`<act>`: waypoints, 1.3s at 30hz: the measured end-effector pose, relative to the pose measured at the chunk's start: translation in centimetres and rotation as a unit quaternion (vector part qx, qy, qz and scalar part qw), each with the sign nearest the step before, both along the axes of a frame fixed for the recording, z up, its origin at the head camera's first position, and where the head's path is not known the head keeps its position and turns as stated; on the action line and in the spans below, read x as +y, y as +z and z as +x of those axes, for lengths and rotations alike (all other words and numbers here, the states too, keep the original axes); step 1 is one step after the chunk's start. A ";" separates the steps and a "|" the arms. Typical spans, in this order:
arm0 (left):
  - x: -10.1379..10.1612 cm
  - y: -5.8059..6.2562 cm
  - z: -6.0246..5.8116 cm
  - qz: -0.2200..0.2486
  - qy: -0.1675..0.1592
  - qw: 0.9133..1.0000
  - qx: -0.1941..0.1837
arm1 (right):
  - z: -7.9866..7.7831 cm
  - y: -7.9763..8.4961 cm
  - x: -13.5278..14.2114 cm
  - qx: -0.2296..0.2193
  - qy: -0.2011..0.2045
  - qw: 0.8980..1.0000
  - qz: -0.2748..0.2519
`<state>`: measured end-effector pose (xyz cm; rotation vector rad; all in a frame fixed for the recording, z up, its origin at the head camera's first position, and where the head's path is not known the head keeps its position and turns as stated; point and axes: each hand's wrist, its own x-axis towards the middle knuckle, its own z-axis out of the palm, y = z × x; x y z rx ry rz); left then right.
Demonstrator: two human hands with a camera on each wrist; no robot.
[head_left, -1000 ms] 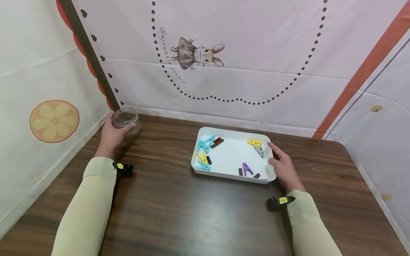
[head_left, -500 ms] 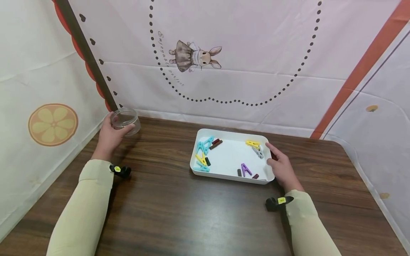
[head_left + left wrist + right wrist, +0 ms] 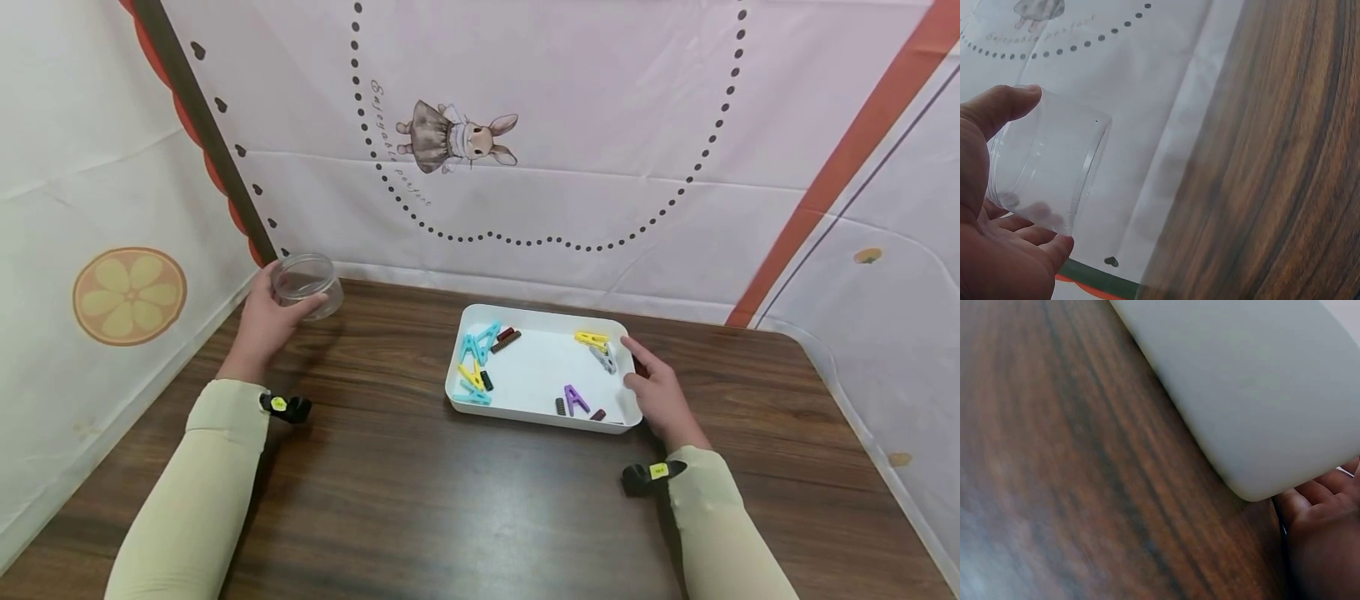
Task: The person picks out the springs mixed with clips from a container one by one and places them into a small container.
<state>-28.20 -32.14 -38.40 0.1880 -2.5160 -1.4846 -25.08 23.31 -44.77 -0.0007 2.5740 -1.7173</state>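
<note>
Your left hand (image 3: 262, 323) is half closed around the clear jar (image 3: 1054, 156), thumb on one side of the wall and fingers curled on the other; the jar sits within that grasp, mouth up, and its base looks lifted off the surface (image 3: 450, 500). Smooth plastic like this probably slips more readily than it crushes, so a light, even pinch low on the wall should steady it without bending it. Your right hand (image 3: 662, 393) grips the near end wall of the white tray (image 3: 536, 371), thumb and index finger apart along the rim; whether that end is raised, you cannot tell. The tray stretches away to the left of this hand, well to the right of your left one. Just inside the rim by your right fingers lie a yellow peg (image 3: 592, 338) and a grey peg (image 3: 602, 359), with a purple peg (image 3: 572, 393) nearer your wrist and turquoise pegs (image 3: 488, 333) at the far end. Tipping would likely slide these loose pieces, so hold the tray level and move both hands gently.
</note>
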 end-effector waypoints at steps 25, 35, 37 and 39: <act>2.0 1.2 2.2 -0.029 -0.028 0.999 -0.010 | 0.1 -0.2 0.2 -0.013 0.003 1.000 -0.008; 3.0 1.8 3.2 -0.022 -0.059 0.998 -0.027 | 0.1 0.0 0.1 -0.007 0.001 1.000 -0.012; 3.1 1.7 3.3 -0.020 -0.065 0.997 -0.025 | 0.1 0.1 0.1 -0.007 0.001 1.000 -0.011; 3.1 1.5 3.3 -0.014 -0.069 0.997 -0.024 | 0.1 0.1 0.1 -0.006 0.002 1.000 -0.010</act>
